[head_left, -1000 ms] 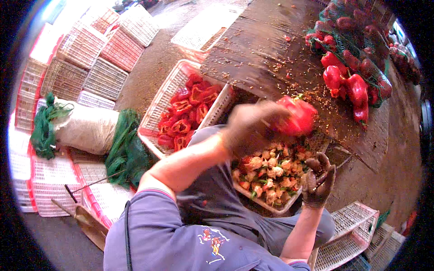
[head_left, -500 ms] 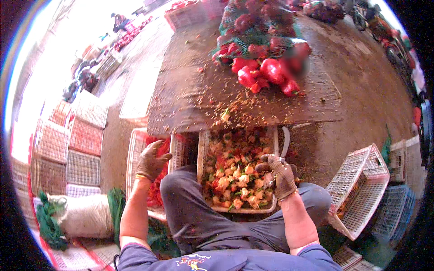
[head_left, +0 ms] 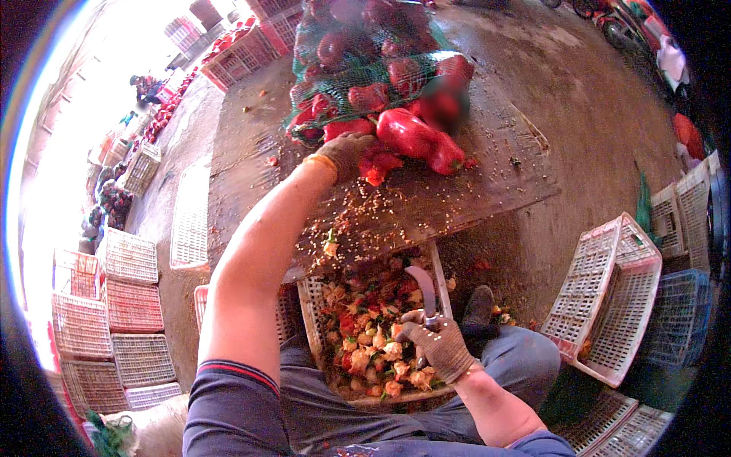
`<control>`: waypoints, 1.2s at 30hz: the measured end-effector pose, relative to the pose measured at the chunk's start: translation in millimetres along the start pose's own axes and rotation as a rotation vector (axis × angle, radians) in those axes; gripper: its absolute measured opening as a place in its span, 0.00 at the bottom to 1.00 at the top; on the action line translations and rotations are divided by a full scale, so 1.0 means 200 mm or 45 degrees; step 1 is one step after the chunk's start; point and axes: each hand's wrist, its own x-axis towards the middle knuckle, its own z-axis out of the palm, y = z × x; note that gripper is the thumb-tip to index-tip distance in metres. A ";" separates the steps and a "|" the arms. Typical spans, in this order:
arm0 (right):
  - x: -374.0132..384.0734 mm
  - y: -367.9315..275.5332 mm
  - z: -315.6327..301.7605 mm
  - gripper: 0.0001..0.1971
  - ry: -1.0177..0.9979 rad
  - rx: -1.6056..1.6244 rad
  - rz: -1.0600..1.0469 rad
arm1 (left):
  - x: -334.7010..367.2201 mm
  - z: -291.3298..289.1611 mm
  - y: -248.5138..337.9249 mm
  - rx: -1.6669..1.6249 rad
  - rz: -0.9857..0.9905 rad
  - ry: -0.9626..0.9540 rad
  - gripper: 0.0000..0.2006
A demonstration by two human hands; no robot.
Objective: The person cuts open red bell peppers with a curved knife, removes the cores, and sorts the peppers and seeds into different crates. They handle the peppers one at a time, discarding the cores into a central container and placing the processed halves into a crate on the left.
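Observation:
My left hand (head_left: 346,154), in a brown work glove, reaches far out over the wooden board. Its fingers curl against a red bell pepper (head_left: 378,163) at the front of a loose group. A larger red pepper (head_left: 407,132) lies just right of it. Behind them a green mesh sack (head_left: 365,57) full of red peppers rests on the board. Closer to me, my gloved right hand (head_left: 444,346) grips a knife with a curved blade (head_left: 423,288) pointing up. Below that hand is a crate (head_left: 311,308) of pale pepper cores with green stems.
Pale seeds and a core (head_left: 330,247) litter the wooden board (head_left: 487,190). A white crate (head_left: 636,305) lies tipped at my right, beside blue crates (head_left: 678,316). Stacked crates (head_left: 133,305) stand at left, near a white sack (head_left: 156,426). Another person (head_left: 146,90) is far left.
My left hand has moved from beside the left crate forward to the peppers. The right hand has shifted slightly left and down with the knife. The view has turned.

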 end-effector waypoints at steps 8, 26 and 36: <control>0.01 -0.01 -0.03 0.13 0.072 -0.024 0.101 | 0.01 0.20 0.04 -0.055 -0.389 -0.273 0.42; -0.05 0.10 0.07 0.12 0.044 -0.474 -0.366 | -1.08 -0.19 1.35 -0.813 -0.485 0.712 0.41; 0.01 0.16 0.28 0.10 0.278 -1.072 -0.549 | -0.97 -0.22 1.32 -1.354 -0.943 1.606 0.40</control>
